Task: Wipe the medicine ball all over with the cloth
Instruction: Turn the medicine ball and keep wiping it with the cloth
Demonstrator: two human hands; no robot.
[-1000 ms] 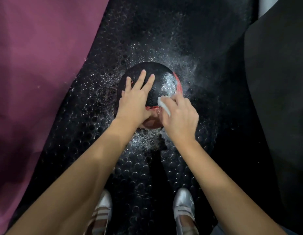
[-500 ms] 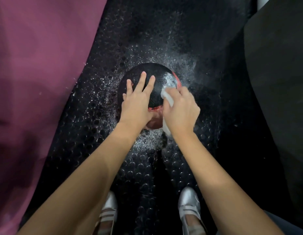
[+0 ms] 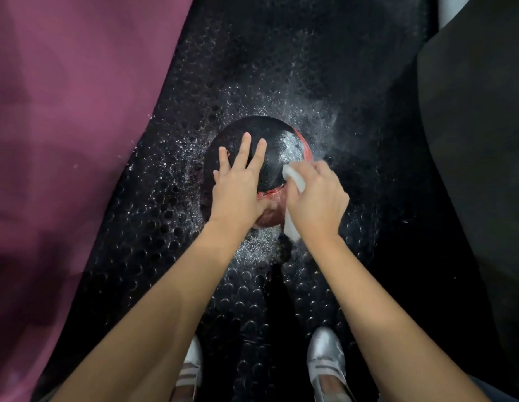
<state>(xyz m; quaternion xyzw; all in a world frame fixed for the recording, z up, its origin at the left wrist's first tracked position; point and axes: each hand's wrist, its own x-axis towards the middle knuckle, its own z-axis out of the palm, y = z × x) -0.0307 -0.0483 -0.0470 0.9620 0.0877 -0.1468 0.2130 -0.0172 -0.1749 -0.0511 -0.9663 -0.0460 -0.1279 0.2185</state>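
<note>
A black medicine ball (image 3: 274, 152) with red bands sits on the dark studded floor mat (image 3: 281, 68), wet and speckled with droplets. My left hand (image 3: 238, 184) lies flat on the ball's top left, fingers straight and spread. My right hand (image 3: 316, 198) grips a white cloth (image 3: 294, 177) and presses it against the ball's right side; one end of the cloth hangs below the wrist. The near lower part of the ball is hidden behind both hands.
A maroon surface (image 3: 64, 140) fills the left side. A dark block (image 3: 478, 140) stands along the right. Droplets speckle the mat around the ball. My two silver shoes (image 3: 325, 364) stand at the bottom edge.
My right hand has slid the cloth from the ball's near middle out toward its right side. The left hand has stayed flat on top.
</note>
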